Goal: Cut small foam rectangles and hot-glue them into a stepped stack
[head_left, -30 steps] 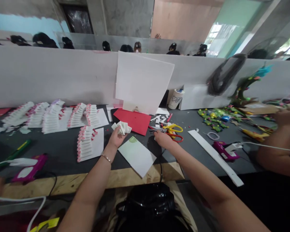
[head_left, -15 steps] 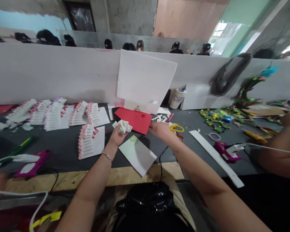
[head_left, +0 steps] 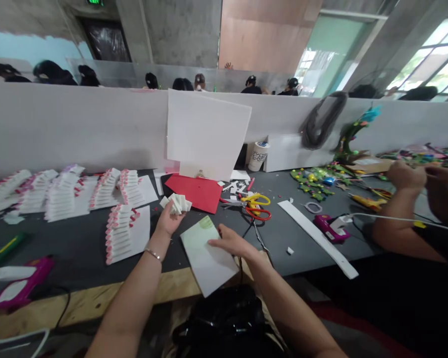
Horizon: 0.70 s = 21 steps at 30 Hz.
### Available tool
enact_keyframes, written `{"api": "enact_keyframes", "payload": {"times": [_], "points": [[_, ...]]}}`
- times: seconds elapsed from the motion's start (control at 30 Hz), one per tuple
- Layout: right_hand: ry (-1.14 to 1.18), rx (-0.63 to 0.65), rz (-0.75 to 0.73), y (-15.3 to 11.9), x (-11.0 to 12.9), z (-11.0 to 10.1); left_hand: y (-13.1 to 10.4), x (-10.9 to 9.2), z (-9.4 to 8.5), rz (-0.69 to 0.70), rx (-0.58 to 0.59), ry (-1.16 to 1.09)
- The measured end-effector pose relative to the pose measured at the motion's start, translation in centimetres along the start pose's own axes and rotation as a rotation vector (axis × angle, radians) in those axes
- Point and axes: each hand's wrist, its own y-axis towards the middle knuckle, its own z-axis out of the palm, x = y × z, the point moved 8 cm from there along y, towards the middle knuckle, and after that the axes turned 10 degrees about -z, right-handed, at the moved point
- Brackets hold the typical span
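My left hand (head_left: 168,221) is closed around a fanned bunch of small white pieces (head_left: 178,204), held above the dark tabletop. My right hand (head_left: 229,242) grips the right edge of a white sheet with a pale green patch (head_left: 208,263), whose lower corner hangs past the table's front edge. Beyond both hands lies a red card (head_left: 197,193), in front of an upright white board (head_left: 207,132). To its right, yellow-handled scissors (head_left: 257,200) and red-handled scissors (head_left: 259,214) lie beside white scraps (head_left: 236,188).
Rows of white strips with pink ends (head_left: 119,233) lie on sheets at left. Purple power strips (head_left: 332,228) sit on either side. A long white strip (head_left: 317,238) lies at right, with green decorations (head_left: 313,181) behind it. A co-worker's hands (head_left: 406,176) work at far right.
My right hand has come back from the scissors and red card to the white sheet, which has shifted and turned. My left hand keeps the white pieces. The view has swung right.
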Motion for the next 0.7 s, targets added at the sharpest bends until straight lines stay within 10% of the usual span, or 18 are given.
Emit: {"api": "enact_keyframes", "payload": {"times": [0.3,0.53,0.7], "points": [[0.623,-0.843,-0.035,-3.0,-6.1,-11.3,-0.7,2.1,1.2,-0.046,0.147,0.547],[0.332,-0.785,-0.048,-0.1,-4.8,-10.5,-1.1,1.9,0.7,0.094,0.013,0.769],[0.238,-0.657,-0.326,-5.5,3.6,-11.8,-0.6,1.2,0.3,0.144,-0.086,0.708]]}}
